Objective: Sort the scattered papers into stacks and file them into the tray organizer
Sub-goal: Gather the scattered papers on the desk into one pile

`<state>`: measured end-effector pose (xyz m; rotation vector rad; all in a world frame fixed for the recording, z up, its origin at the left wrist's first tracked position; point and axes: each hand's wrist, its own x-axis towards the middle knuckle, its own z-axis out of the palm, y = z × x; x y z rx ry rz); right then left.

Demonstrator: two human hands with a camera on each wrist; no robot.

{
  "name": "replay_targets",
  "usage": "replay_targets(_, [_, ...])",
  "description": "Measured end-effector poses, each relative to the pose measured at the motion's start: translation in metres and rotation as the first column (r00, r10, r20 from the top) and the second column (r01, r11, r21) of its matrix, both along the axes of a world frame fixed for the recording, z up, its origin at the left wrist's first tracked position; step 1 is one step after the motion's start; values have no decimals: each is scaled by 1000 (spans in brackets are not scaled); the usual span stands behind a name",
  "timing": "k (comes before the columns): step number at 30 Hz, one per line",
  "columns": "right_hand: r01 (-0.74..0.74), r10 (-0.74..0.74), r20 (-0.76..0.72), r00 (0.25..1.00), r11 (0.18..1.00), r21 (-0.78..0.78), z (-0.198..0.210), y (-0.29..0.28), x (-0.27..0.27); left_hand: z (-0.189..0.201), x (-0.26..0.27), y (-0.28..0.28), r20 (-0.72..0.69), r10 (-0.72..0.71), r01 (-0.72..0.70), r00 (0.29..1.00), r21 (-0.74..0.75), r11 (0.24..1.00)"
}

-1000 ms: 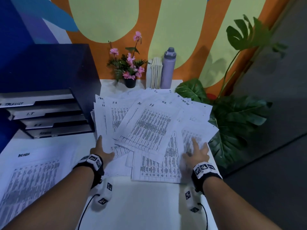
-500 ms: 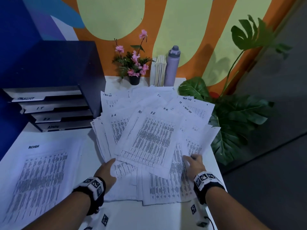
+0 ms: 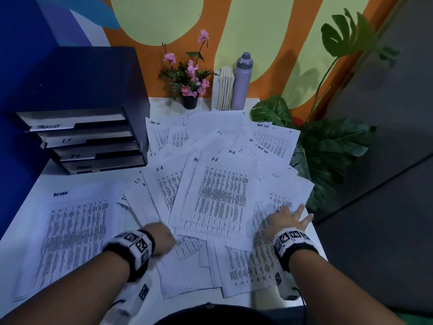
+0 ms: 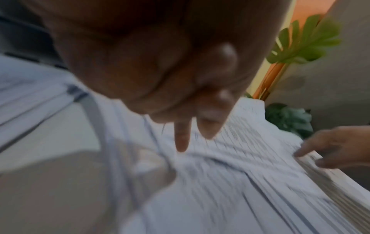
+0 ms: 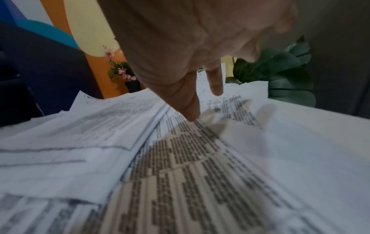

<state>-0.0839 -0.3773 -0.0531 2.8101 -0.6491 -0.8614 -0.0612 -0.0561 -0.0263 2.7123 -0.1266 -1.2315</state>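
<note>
Nearest to the person, both hands are on a wide heap of scattered papers that lies on the white table. The left hand is at the near left edge of the heap; in the head view it is blurred, and in the left wrist view its fingers point down to the sheets, but I cannot tell if they pinch a sheet or only touch it. The right hand lies flat on the right side of the heap with the fingers spread and straight, near the table's right edge; in the right wrist view one fingertip touches a printed sheet. To the left of the heap, apart from it, one neat stack with the heading "ADMIN" lies flat on the table. The sheets in the heap overlap each other at many angles and carry handwritten headings such as "H.R", "I.T" and "TASK LIST". Behind the neat stack, at the left, stands the dark tray organizer with four labelled trays one above the other. At the far edge of the table, against the painted wall, stand a small pot of pink flowers, some upright books and a grey bottle. A big green plant stands just beside the table on the right.
</note>
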Motion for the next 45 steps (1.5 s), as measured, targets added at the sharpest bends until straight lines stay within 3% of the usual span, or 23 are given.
replay_targets(2, [21, -34, 93, 995, 990, 143, 3, 2, 7, 1, 19, -1, 136, 70, -72, 988, 15, 997])
replay_targets(4, [61, -131, 185, 974, 937, 345, 3, 7, 14, -1, 36, -3, 210, 189, -180, 959, -64, 982])
replay_targets(7, [135, -287, 207, 935, 829, 542, 3, 14, 21, -15, 51, -8, 184, 351, -326, 918, -155, 933])
replay_targets(10, [170, -341, 166, 925, 765, 621, 3, 18, 25, -31, 56, -14, 115, 476, -443, 872, -230, 866])
replay_targets(12, [145, -334, 178, 926, 748, 648, -1, 20, 28, -42, 54, -19, 91, 489, -444, 868, -298, 845])
replay_targets(15, [193, -423, 122, 898, 627, 755, -3, 21, 31, -51, 46, -32, 137, 486, -395, 863, -417, 819])
replay_targets(17, [251, -519, 92, 850, 551, 796, 0, 17, 34, -54, 36, -41, 63, 515, -412, 855, -522, 747])
replay_targets(19, [287, -617, 88, 782, 483, 827, -1, 9, 37, -52, 24, -47, -58, 430, -388, 901, -549, 740])
replay_targets(21, [287, -634, 140, 760, 522, 803, -6, 0, 38, -57, 17, -46, -100, 398, -385, 912, -544, 745])
replay_targets(23, [290, -597, 188, 780, 611, 736, -12, -9, 39, -57, 16, -39, 11, 520, -436, 854, -528, 729])
replay_targets(25, [313, -510, 217, 832, 756, 575, -14, -15, 38, -58, 23, -28, 226, 587, -502, 777, -340, 795])
replay_targets(27, [328, -451, 234, 861, 845, 423, -16, -19, 34, -56, 29, -19, 283, 599, -586, 749, -139, 798])
replay_targets(30, [300, -473, 229, 851, 796, 526, -18, -15, 29, -60, 36, -15, 209, 679, -676, 704, -95, 730])
replay_targets(33, [197, -453, 285, 845, 758, 622, -17, -7, 25, -71, 34, -17, 133, 746, -688, 652, -310, 656])
replay_targets(36, [85, -524, 437, 731, 706, 704, -11, -3, 28, -71, 30, -15, 158, 728, -607, 668, -450, 655])
replay_targets(38, [24, -641, 449, 622, 589, 808, 3, -3, 34, -67, 31, -9, 200, 729, -588, 654, -472, 657])
replay_targets(40, [-10, -720, 409, 561, 488, 873, 18, -7, 44, -60, 32, 0, 251, 743, -592, 620, -472, 654])
replay_targets(43, [-32, -719, 371, 587, 438, 898, 33, -16, 62, -52, 28, 16, 246, 772, -603, 587, -504, 619])
replay_targets(45, [-18, -710, 316, 630, 393, 919, 35, -18, 72, -48, 21, 20, 203, 751, -594, 628, -499, 631])
